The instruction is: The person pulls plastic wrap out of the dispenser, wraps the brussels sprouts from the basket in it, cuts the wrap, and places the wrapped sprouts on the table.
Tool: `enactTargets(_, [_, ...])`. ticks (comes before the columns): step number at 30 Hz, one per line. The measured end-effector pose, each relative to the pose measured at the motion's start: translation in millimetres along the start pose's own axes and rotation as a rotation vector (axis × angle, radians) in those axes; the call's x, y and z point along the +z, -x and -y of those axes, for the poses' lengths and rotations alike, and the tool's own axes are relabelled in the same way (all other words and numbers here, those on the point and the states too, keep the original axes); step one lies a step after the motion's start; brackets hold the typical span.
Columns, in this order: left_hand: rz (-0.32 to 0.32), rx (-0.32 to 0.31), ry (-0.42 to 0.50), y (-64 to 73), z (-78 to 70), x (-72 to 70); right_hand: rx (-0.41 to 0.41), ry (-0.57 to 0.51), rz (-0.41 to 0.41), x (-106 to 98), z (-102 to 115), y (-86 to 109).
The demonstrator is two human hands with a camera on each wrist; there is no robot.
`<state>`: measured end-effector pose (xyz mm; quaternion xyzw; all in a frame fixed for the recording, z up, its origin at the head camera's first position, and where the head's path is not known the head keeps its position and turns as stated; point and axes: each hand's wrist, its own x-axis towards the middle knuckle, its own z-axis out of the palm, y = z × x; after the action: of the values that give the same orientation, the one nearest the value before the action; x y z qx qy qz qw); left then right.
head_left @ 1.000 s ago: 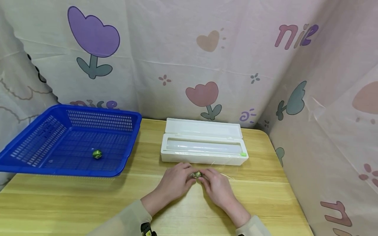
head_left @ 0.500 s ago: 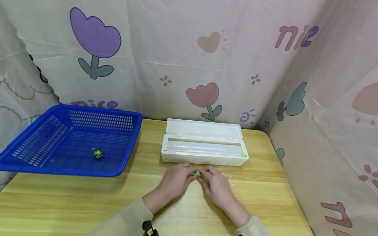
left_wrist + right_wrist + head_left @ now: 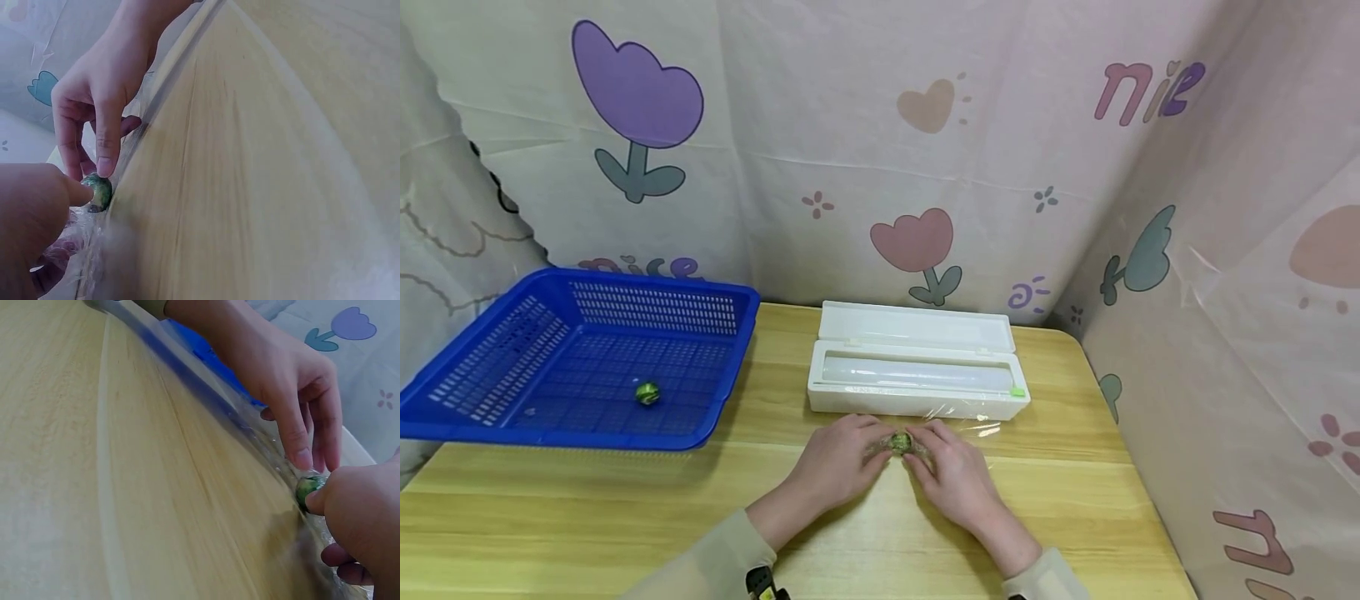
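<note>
Between both hands, low over the wooden table, is a small round green ball (image 3: 901,442) with paler streaks, wrapped in clear cling film (image 3: 72,244). My left hand (image 3: 842,460) pinches the wrap at the ball's left side, thumb and fingers curled in. From the right, my right hand (image 3: 953,475) pinches it the same way, fingertips right at the ball. In the right wrist view, a thumb lies against the green ball (image 3: 308,489). A loose sheet of film spreads past the right hand toward the white box. Part of the ball is covered by the fingers.
Just behind the hands stands a white cling film dispenser (image 3: 917,403), lid raised, a roll (image 3: 917,372) inside and a green slider (image 3: 1017,392) at its right end. A blue basket (image 3: 741,367) at left holds another green ball (image 3: 647,393). A printed curtain hangs behind.
The ball has turned slightly between the fingertips, and the film at both sides looks more gathered. Both hands stay in nearly the same place.
</note>
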<state>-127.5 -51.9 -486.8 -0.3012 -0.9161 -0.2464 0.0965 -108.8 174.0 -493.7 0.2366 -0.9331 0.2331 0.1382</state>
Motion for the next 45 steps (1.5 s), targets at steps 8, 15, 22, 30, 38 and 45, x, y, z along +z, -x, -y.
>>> enactTargets(8, [-0.040, 0.023, 0.027, 1.5, -2.2, -3.9, -0.001, -0.032, -0.049, -11.7, -4.1, 5.1])
enactTargets(15, [-0.059, 0.024, 0.052, 2.5, -4.7, -6.6, -0.016, -0.072, -0.121, -28.1, -16.1, 7.6])
enactTargets(22, [-0.066, -0.019, 0.063, 5.7, -3.6, -8.4, 0.045, -0.058, -0.200, -55.5, -39.6, 4.6])
enactTargets(30, [-0.099, -0.038, 0.071, 8.9, -3.3, -16.5, 0.171, 0.069, -0.201, -80.4, -78.3, 4.8])
enactTargets(38, [-0.082, -0.019, 0.112, 9.9, -4.5, -17.1, 0.278, 0.109, -0.090, -84.9, -112.1, 4.2])
enactTargets(45, [-0.059, -0.007, 0.118, 9.5, -6.1, -15.5, 0.303, 0.084, 0.037, -81.7, -127.9, 4.4])
